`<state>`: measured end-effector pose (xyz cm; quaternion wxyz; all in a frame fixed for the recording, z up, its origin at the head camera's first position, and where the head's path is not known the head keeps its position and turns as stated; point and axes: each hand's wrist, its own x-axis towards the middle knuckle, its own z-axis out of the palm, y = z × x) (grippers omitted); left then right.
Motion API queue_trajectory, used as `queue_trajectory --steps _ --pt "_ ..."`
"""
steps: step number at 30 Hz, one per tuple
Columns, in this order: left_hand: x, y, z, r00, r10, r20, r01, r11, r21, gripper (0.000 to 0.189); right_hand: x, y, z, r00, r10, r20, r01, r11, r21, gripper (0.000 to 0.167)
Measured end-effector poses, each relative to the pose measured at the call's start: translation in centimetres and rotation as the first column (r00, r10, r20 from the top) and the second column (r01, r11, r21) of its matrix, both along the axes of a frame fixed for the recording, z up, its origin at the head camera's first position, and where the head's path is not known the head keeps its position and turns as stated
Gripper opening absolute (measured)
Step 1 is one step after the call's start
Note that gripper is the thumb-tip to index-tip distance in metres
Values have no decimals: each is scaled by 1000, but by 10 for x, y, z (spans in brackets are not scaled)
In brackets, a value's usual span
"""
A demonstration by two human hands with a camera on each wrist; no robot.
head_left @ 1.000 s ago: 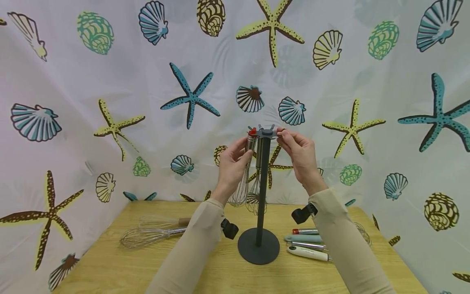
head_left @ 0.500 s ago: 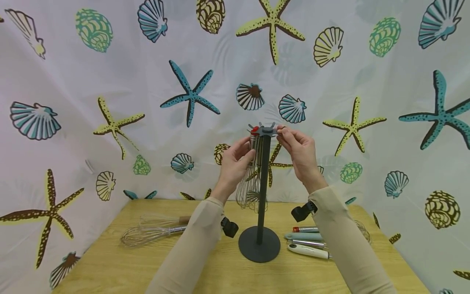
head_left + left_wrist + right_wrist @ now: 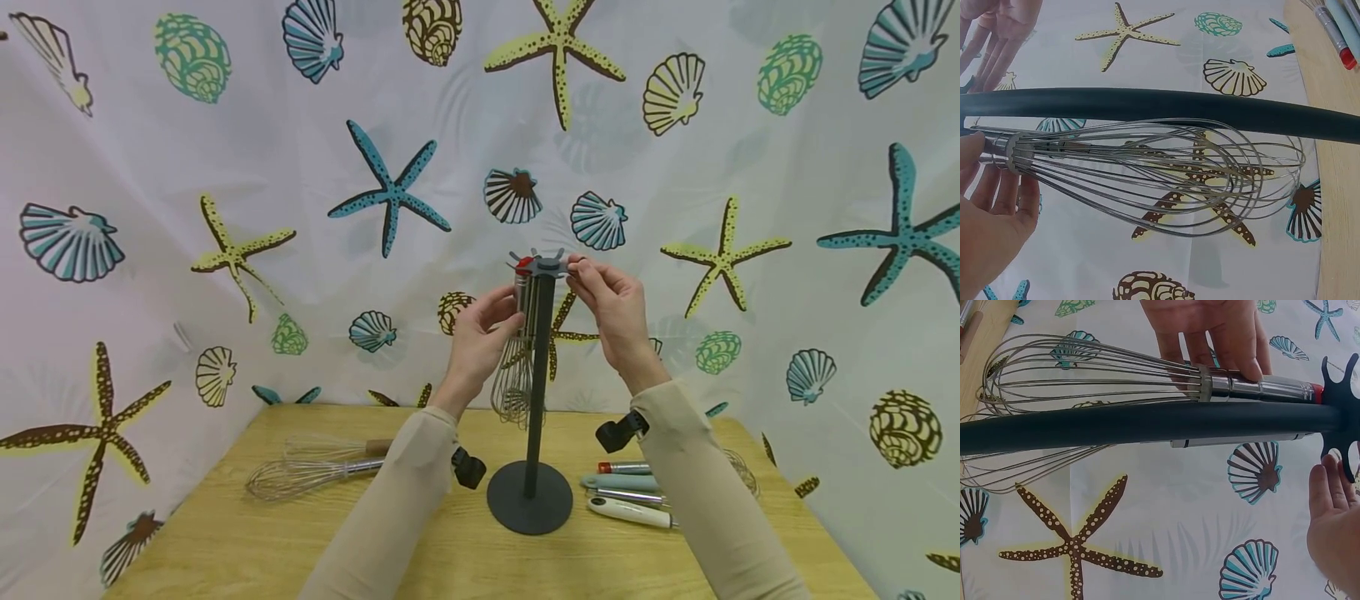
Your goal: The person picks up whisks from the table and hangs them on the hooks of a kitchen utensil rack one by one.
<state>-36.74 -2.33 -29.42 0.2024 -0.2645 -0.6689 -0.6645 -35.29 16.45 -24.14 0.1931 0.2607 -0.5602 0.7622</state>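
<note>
A dark stand (image 3: 537, 375) with a round base rises from the table, topped by a hooked rack (image 3: 550, 265). From one of its hooks hangs a metal whisk (image 3: 1272, 387) with a red handle end. My left hand (image 3: 480, 337) holds this whisk by its steel handle, thumb on one side and fingers behind. A second whisk (image 3: 1041, 464) hangs alongside, mostly behind the pole. On the other side of the rack, my right hand (image 3: 613, 312) pinches a hook between thumb and fingers.
At the left of the wooden table (image 3: 300, 558) lie a wire whisk (image 3: 300, 481) and a wooden-handled whisk (image 3: 378, 447). Several more utensils lie at the right, among them a white handle (image 3: 630, 512) and a light blue handle (image 3: 618, 482). Patterned cloth surrounds the table.
The red-ended whisk has swung right, closer to the pole and more upright, with my left hand following slightly. My right hand stays at the hook.
</note>
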Motion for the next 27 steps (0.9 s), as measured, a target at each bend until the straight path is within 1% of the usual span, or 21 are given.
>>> queue_trajectory --steps 4,8,12,15,20,23,27 --pt "-2 -3 -3 1000 2 -2 -2 1000 -3 40 0 -2 1 1000 -2 -16 2 1000 2 15" --pt "-2 -8 -8 1000 4 15 -4 1000 -15 40 0 -3 1 1000 26 -5 -26 999 -25 16" --pt "-1 -18 -17 999 22 28 -21 999 -31 40 1 -2 1 997 70 13 -69 997 -45 17" --pt "-2 -28 -26 998 42 42 -41 999 -32 39 1 -1 1 996 88 19 -87 995 -48 17" --pt "-6 -40 -37 996 76 56 -76 997 -11 35 0 1 2 993 110 38 -107 992 -65 18" --pt "-6 -44 -39 993 97 59 -98 995 6 34 1 2 4 989 135 61 -129 988 -86 16" --pt "-5 -49 -42 992 101 80 -103 994 29 30 1 2 6 979 182 89 -171 978 -115 13"
